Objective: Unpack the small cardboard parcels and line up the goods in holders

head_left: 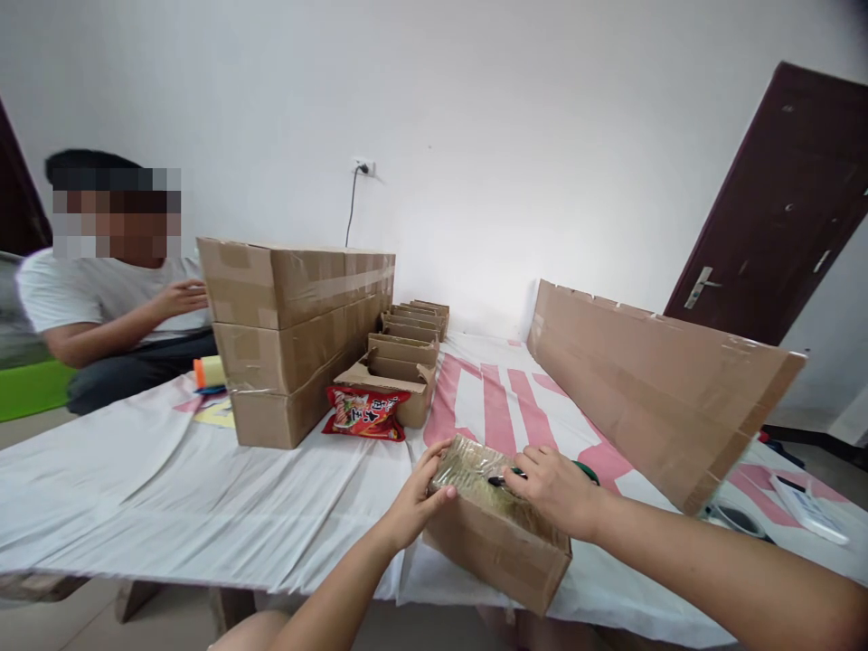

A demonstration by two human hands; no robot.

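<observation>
A small cardboard box (502, 556) lies near the table's front edge, its upper face covered by shiny, wrinkled clear tape. My left hand (419, 495) grips the box's far left end, thumb along the upper edge and fingers around the side. Above the taped face, my right hand (551, 488) is closed around what look like scissors (587, 471). A green handle loop shows behind the knuckles and a dark tip points left over the tape; the middle is hidden by my fingers. Beyond the box, a red snack packet (367, 413) leans against an open carton.
Taped boxes (254, 357) are stacked three high at left. Several open cartons (400, 371) run back in a row. A long cardboard panel (657, 389) stands at right, near a tape roll (738, 519) and a white item (810, 508). Another person (122, 298) sits behind the stack.
</observation>
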